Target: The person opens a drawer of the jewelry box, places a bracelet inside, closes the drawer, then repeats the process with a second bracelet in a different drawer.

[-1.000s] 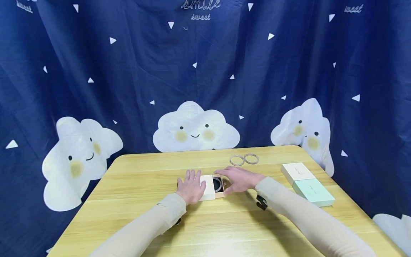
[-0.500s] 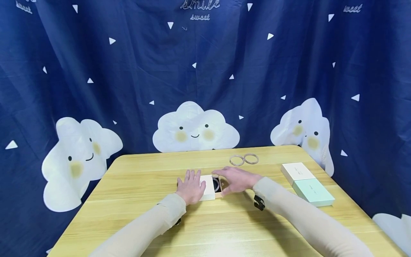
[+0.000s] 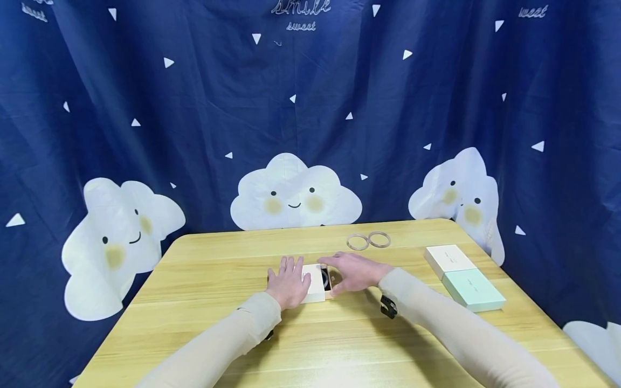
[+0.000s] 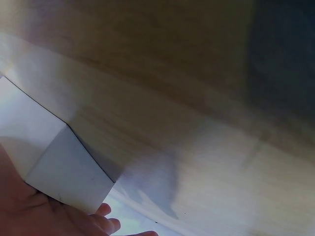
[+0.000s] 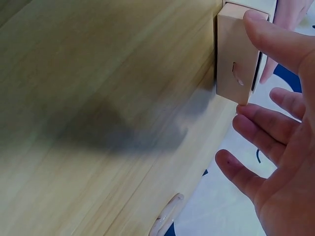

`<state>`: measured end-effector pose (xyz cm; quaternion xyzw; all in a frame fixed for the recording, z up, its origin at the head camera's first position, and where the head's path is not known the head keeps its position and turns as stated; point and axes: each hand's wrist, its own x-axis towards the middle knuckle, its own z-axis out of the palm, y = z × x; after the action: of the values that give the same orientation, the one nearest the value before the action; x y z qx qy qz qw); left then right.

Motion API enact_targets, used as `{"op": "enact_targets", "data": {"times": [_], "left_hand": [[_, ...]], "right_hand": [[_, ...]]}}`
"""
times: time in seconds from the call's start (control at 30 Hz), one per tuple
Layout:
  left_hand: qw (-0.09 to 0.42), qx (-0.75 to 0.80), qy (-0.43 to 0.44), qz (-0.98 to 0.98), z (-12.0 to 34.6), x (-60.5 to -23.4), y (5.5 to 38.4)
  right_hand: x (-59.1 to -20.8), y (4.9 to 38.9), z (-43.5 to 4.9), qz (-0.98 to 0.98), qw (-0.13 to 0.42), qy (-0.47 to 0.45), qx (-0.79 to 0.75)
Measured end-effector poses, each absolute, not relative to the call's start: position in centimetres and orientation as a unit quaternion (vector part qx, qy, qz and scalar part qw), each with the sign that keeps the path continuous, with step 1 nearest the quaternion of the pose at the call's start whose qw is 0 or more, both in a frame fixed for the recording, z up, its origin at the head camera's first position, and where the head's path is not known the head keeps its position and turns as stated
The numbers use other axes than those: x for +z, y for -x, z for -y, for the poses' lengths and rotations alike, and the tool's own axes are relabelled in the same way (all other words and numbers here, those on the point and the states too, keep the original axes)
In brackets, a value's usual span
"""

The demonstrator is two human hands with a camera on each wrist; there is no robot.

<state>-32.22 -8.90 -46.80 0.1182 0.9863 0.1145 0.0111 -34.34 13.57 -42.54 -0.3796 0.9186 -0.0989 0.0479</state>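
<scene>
Bracing the white sleeve [image 3: 317,283] on the table [image 3: 218,280] with our straight-fingered left hand [image 3: 287,284], presumably against sliding, we pinch the partly inserted drawer [image 5: 238,54] across its ends with our right hand [image 3: 356,271].

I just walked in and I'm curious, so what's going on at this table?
A person's left hand rests on a white sleeve, while their right hand touches the end of a peach tray. The tray sticks partly out of the sleeve, with part of a bangle showing inside. Two more bangles lie farther back on the table, and a white box and mint box sit off to the right.
</scene>
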Motion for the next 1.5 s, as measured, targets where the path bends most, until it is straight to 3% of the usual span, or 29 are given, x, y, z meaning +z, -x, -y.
{"op": "enact_targets", "data": {"times": [1.07, 1.5], "left_hand": [[0.003, 0.121, -0.125, -0.985, 9.0, -46.5, 31.9], [0.017, 0.112, -0.118, -0.987, 8.9, -46.6, 32.0]], "right_hand": [[-42.7, 34.5, -12.4, -0.919, 0.018, 0.386, -0.079], [-42.5, 34.0, -12.3, -0.914, 0.045, 0.384, -0.121]]}}
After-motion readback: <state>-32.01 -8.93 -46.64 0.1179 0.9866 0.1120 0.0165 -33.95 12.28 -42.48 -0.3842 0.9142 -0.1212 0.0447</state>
